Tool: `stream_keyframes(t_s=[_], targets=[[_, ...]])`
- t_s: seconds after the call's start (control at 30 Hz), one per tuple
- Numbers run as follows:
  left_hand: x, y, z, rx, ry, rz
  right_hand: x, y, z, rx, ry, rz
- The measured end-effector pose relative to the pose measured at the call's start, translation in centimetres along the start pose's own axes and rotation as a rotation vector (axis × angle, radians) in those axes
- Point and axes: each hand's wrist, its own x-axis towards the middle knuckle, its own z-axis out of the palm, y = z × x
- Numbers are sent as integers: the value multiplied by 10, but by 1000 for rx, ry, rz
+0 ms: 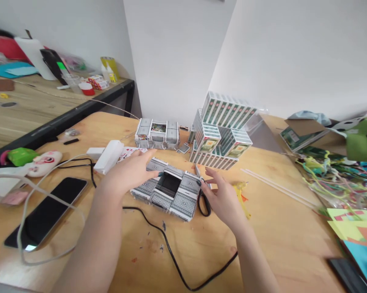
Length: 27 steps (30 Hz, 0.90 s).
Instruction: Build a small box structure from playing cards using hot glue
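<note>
On the desk in front of me lies a flat structure made of grey-patterned playing cards [183,203], with a square dark opening in its middle. My left hand [133,169] reaches over its far left side, thumb and fingers apart, the thumb near the opening. By its right edge is my right hand [222,197], its fingers spread; I cannot tell whether either hand touches the cards. Black-handled scissors [204,205] lie between the structure and my right hand, partly hidden by it. Loose face-up playing cards [131,153] show behind my left hand.
A similar card structure [157,140] and a stack of card boxes [213,156] stand at the back. A phone [46,213], a white charger [109,156] and cables are left. A black cable [168,244] crosses the front. White sticks [277,187] and coloured paper [350,228] lie right.
</note>
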Motion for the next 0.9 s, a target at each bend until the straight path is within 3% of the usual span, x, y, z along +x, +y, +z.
stream_keyframes(t_s=[0.13, 0.3, 0.6, 0.9], targets=[[23, 3, 21, -114, 85, 213, -2, -2, 16, -21, -40, -122], [43, 9, 41, -153, -40, 281, -9, -8, 29, -42, -105, -160], [45, 0, 35, -265, -130, 304, -9, -10, 30, -124, -147, -175], [41, -3, 28, -223, -112, 204, -13, -11, 34, -87, -97, -130]])
